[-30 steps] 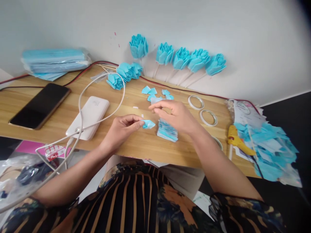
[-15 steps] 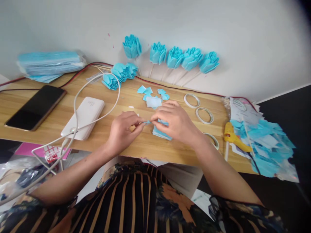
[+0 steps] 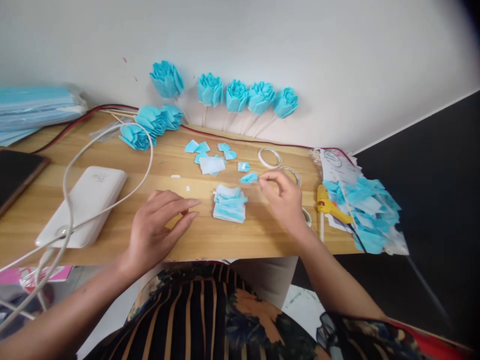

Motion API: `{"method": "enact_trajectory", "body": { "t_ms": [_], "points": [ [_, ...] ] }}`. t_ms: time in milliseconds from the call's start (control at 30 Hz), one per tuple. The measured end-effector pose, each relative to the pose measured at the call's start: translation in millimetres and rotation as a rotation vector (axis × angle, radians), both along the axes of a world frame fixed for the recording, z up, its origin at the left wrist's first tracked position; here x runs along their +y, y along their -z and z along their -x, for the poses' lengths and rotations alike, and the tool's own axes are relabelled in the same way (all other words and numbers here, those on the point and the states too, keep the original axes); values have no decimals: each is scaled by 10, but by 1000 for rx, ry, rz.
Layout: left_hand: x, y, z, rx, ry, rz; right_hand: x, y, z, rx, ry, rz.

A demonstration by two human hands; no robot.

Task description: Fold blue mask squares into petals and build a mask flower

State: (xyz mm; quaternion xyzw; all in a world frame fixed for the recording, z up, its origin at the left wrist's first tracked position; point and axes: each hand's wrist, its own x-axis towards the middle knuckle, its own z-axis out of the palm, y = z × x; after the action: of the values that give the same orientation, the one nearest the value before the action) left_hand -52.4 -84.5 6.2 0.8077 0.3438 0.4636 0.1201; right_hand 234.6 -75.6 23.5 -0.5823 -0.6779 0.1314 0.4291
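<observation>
My left hand [image 3: 157,222] lies open on the wooden table [image 3: 232,240], fingers stretched toward a small stack of light-blue squares [image 3: 229,204], and holds nothing. To the right of the stack, my right hand [image 3: 285,200] hovers low with thumb and forefinger pinched at the right end of a folded blue piece [image 3: 249,177]. Another folded piece [image 3: 243,166] lies just behind it. More loose blue pieces [image 3: 210,164] are scattered farther back.
Blue paper flowers on sticks [image 3: 236,95] lean on the wall; others [image 3: 150,122] lie on the table. Two tape rings [image 3: 269,157], a yellow glue gun [image 3: 330,207] and a bag of blue scraps [image 3: 363,205] sit right. A white power bank [image 3: 84,202] with its cable, a phone [image 3: 15,175] and stacked masks [image 3: 33,107] sit left.
Both hands held the folded blue piece together over the stack. The left hand has let go and flattened; the right has carried the piece back and to the right. The view has swung right.
</observation>
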Motion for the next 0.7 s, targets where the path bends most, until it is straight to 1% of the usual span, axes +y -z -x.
{"method": "enact_trajectory", "body": {
  "t_ms": [67, 133, 167, 233, 333, 400, 500, 600, 700],
  "points": [
    [18, -8, -15, 4, 11, 39, 151, 20, -190, 219, 118, 227],
    [37, -17, -31, 15, 29, 70, 290, 40, -372, 317, 114, 459],
    [47, -23, -42, 25, 40, 78, 350, 51, -446, 344, 106, 541],
    [70, -39, -65, 49, 60, 81, 445, 77, -549, 337, 93, 638],
    [109, -71, -101, 77, 78, 69, 543, 129, -606, 255, 103, 688],
    [134, -91, -117, 94, 80, 57, 591, 170, -610, 173, 135, 687],
    [171, -109, -125, 127, 72, 45, 639, 226, -609, 26, 174, 659],
    [218, -134, -122, 158, 39, 46, 644, 248, -619, -140, 166, 624],
    [304, -202, -125, 172, -9, 63, 585, 205, -621, -391, 195, 518]
  ]
}}
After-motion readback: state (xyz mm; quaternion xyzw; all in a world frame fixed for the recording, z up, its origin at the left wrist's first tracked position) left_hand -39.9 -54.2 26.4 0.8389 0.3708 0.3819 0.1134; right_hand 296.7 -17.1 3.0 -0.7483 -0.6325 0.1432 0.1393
